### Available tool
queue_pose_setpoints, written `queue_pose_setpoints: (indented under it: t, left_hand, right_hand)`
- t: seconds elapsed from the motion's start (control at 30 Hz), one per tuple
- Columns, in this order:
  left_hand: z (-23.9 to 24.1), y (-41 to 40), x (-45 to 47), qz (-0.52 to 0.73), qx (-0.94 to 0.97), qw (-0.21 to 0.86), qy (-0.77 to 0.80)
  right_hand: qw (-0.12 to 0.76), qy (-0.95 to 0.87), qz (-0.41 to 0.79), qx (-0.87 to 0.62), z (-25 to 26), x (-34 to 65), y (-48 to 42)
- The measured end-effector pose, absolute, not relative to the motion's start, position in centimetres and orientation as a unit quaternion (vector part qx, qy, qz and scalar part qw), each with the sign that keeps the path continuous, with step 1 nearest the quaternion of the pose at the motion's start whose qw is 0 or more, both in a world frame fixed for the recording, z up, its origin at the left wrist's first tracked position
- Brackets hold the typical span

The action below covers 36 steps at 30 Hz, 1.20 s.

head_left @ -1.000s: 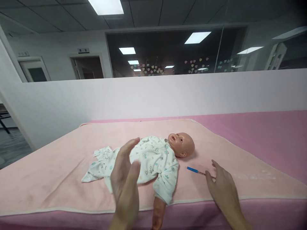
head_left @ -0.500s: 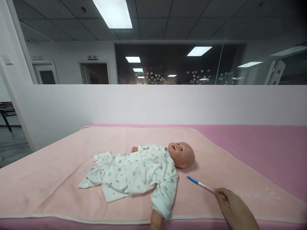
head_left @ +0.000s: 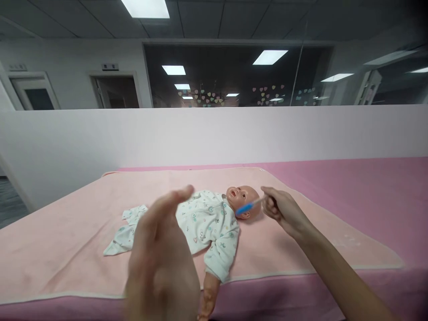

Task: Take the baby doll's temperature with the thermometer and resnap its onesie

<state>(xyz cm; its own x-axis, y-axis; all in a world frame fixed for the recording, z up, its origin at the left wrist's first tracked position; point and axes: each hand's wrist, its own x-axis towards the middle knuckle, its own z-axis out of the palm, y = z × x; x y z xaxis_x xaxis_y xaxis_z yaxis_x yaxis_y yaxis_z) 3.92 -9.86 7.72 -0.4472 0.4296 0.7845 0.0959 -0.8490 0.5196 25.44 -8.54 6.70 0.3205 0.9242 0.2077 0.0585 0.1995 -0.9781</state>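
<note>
On the pale pink towel [head_left: 67, 232] lies a plastic baby doll in white printed romper [head_left: 214, 223]. R hand [head_left: 284, 211] pinches a thin blue-tipped stick [head_left: 249, 206] – tip at the hand's 9 o'clock, by doll's ear. L hand [head_left: 160, 258] – spread flat, blurred, at doll's 7 o'clock.

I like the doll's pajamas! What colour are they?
The doll's pajamas are white with small teal, grey and pink prints, best seen in the head view.

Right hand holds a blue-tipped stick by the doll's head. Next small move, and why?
Probably lower the open left hand onto the doll to steady it: that hand hovers above it, while the stick in the right hand has its tip beside the doll's ear.
</note>
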Motion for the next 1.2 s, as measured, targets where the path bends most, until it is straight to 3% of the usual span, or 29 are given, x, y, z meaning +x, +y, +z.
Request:
queue_pose_setpoints:
  t: [0.13,0.27,0.47,0.87,1.03,1.2]
  left_hand:
    - [7.3,-4.1,4.7,0.807,0.487,0.166,0.291]
    - [3.4,1.0,6.5,0.566,0.694,0.223,0.385]
    - [-0.7,0.9,8.1,0.386,0.820,-0.046,0.419]
    - [-1.3,0.4,7.9,0.414,0.810,-0.137,0.391]
    - [-1.2,0.3,7.7,0.417,0.811,-0.135,0.387]
    - [-1.1,0.2,7.6,0.411,0.818,-0.123,0.384]
  right_hand:
    - [0.612,-0.524,0.298,-0.512,9.0,23.9,-5.9]
    - [0.559,-0.597,0.289,-0.497,10.5,22.1,-5.3]
    - [0.548,-0.624,0.290,-0.475,11.3,20.4,-5.8]
    - [0.509,-0.645,0.265,-0.505,10.8,19.0,-6.1]
    - [0.535,-0.630,0.142,-0.545,9.0,20.0,-7.2]
    - [0.519,-0.529,0.025,-0.671,2.5,24.9,-9.1]
